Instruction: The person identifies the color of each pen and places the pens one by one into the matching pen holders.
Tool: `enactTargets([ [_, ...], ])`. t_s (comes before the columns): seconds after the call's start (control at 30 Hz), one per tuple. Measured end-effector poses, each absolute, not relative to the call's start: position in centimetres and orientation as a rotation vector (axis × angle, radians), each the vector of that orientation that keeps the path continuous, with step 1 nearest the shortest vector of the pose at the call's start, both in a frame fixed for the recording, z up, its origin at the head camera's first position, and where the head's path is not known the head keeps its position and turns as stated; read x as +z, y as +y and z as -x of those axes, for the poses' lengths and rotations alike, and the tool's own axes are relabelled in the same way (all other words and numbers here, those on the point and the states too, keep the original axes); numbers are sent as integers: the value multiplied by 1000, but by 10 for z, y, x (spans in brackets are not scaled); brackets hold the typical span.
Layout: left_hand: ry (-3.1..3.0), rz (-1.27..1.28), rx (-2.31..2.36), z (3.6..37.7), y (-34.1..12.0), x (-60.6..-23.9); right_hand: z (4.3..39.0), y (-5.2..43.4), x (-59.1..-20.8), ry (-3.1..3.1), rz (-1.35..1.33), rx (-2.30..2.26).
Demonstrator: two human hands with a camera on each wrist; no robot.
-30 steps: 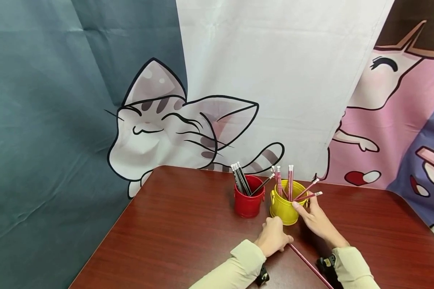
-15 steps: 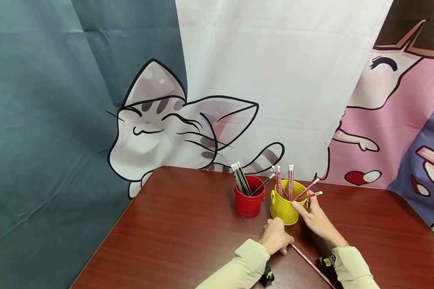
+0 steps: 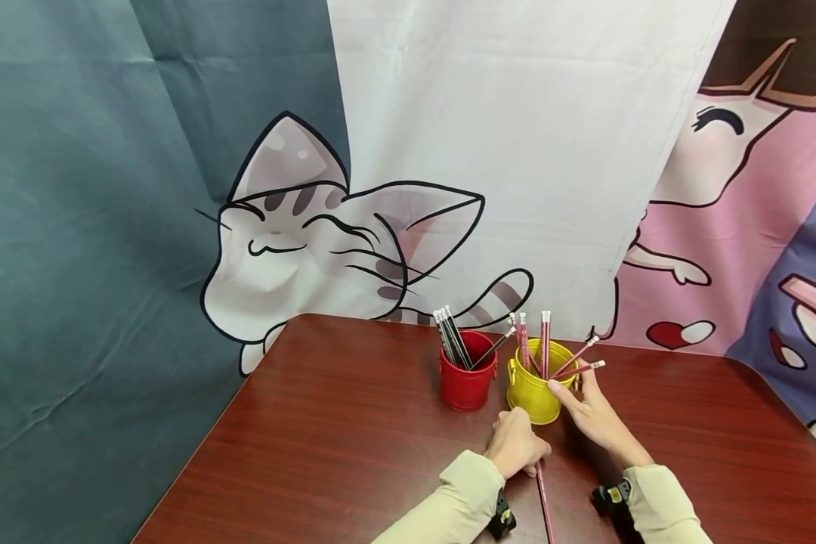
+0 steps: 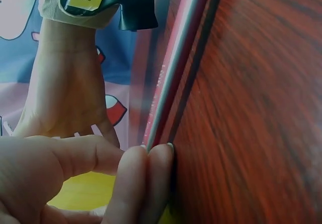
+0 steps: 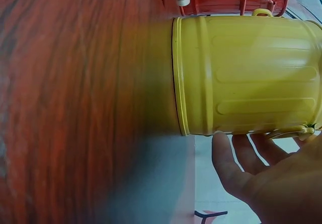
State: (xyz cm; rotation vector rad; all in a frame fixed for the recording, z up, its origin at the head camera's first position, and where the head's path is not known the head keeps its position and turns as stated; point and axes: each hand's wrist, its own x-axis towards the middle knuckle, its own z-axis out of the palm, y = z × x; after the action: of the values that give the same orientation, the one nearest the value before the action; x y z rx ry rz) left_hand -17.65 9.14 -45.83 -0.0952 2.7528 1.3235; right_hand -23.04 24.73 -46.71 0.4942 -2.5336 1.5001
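Observation:
My left hand [image 3: 517, 447] lies on the table just in front of the yellow bucket [image 3: 532, 393], fingers curled and pinching one end of a pink pencil [image 3: 542, 500]. In the left wrist view the pink pencil [image 4: 177, 65] runs along the wood away from my fingertips [image 4: 151, 156]. My right hand [image 3: 588, 415] rests against the yellow bucket's right side, thumb by the rim, with its fingers [image 5: 240, 158] loosely straight beside the yellow bucket [image 5: 246, 73]. Several pink pencils [image 3: 545, 341] stand in the yellow bucket.
A red bucket [image 3: 467, 381] with several black pencils [image 3: 449, 336] stands just left of the yellow one. Both sit on a dark red wooden table [image 3: 326, 438]. A cartoon-print cloth backdrop [image 3: 394, 189] hangs behind the table's far edge.
The pink pencil under my left hand has swung from pointing down-right to pointing almost straight toward me. My left hand shifted slightly; my right hand stayed at the yellow bucket.

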Motion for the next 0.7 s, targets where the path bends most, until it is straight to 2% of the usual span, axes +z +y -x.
enactTargets([
  [0.7,2862,-83,1356,178,69,-436,232,248,-471,-2512,-518,1457],
])
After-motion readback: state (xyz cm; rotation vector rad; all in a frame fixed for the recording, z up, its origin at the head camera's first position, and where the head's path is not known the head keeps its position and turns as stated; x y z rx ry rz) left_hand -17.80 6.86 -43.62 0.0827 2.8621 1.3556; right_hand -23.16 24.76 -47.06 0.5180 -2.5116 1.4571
